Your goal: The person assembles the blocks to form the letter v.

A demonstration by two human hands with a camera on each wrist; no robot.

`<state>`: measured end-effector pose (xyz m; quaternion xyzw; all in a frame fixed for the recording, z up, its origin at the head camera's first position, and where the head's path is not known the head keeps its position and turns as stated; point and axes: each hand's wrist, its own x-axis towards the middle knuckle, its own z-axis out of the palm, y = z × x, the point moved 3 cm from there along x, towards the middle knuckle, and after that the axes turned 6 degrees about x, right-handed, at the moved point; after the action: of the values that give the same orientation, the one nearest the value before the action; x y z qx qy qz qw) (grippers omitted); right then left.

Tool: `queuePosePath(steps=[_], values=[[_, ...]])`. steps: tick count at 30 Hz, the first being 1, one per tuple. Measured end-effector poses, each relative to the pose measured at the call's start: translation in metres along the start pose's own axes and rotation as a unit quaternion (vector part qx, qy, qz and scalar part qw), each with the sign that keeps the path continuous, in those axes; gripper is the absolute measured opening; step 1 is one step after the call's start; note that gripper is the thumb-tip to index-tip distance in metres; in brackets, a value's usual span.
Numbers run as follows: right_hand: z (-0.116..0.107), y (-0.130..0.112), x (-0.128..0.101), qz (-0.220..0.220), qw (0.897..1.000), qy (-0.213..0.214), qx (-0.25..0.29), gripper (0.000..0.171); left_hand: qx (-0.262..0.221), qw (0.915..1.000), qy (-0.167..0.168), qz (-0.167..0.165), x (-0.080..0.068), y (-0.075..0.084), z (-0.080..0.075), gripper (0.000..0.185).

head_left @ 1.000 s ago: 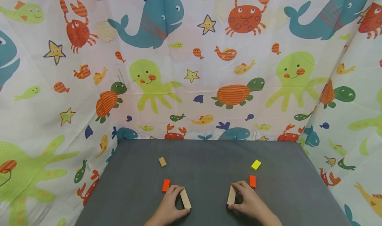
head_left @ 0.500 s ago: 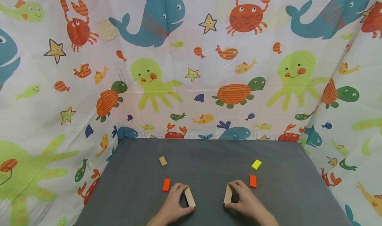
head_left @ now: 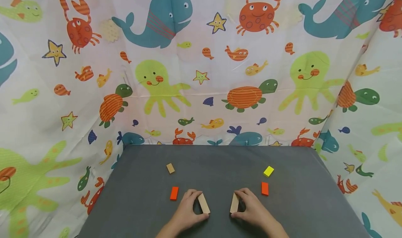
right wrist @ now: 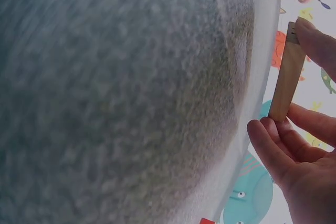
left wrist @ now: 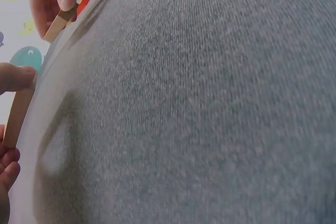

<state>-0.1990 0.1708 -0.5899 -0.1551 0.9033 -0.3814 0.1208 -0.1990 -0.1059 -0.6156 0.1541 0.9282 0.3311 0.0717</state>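
Grey table: three wooden blocks, two orange, one yellow.

place: curtained play booth | evidence: sea-animal curtain (walls on three sides), grey felt table

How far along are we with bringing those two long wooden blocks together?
Done so far: each hand grips one long block on edge, left hand on the left wooden block, right hand on the right wooden block. In hand: the blocks lean toward each other near the front of the grey table. Left: a gap remains between them. The orange blocks, yellow block and small wooden block lie untouched.
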Motion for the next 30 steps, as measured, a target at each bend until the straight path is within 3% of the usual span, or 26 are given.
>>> queuePosePath(steps=[8,15,30], values=[[0.006,-0.005,0.005,0.014,1.000,0.010,0.007,0.086,-0.003,1.0000,-0.001,0.000,0.003,0.005,0.006,0.082],[0.012,-0.013,0.009,-0.002,1.000,0.022,-0.005,0.085,0.001,0.9999,-0.010,-0.008,0.006,0.010,0.012,0.082],[0.031,-0.014,0.018,0.005,1.000,-0.010,-0.007,0.085,0.014,0.9998,-0.014,0.004,0.012,0.016,0.027,0.079]])
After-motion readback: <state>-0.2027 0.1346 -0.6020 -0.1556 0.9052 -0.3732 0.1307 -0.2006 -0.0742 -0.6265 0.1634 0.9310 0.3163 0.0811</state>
